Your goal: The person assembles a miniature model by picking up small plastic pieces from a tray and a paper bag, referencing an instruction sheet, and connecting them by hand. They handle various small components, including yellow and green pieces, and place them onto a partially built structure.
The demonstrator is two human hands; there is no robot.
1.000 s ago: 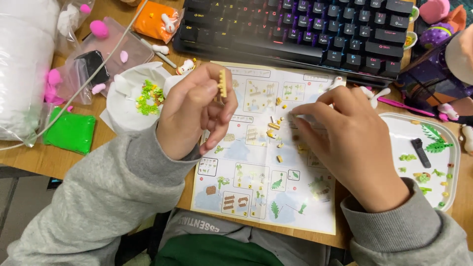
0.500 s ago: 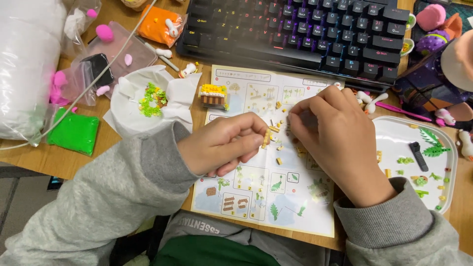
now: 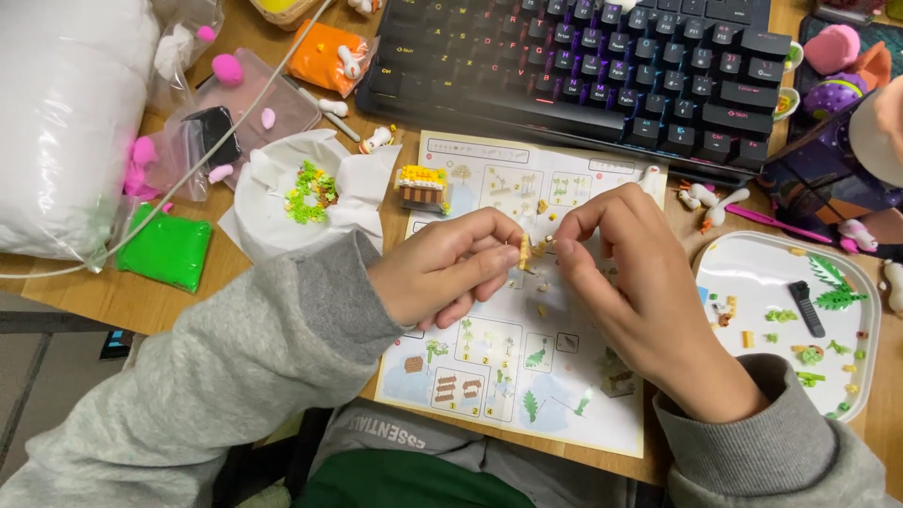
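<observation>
Wooden and crowded, your desk (image 3: 235, 282) carries a dark keyboard (image 3: 583, 66) at the far edge and an illustrated instruction sheet (image 3: 513, 395) spread out in front of you. Your left hand (image 3: 442, 273) hovers over the sheet, its fingers (image 3: 494, 252) pinched shut on a small tan brick piece (image 3: 524, 250) held upright. Your right hand (image 3: 640, 282) meets it from the other side, thumb and forefinger closed on a tiny yellowish piece (image 3: 544, 245) that sits just beside the tan one; you cannot tell whether the two touch. Just beyond your left hand, a small built block house (image 3: 421, 186) with a yellow top stands at the sheet's corner. Left of that, crumpled white paper (image 3: 273, 202) holds green bits. At your right, a white tray (image 3: 752, 273) holds loose green, yellow and black parts. A green bag (image 3: 169, 249) lies near the desk's left edge.
</observation>
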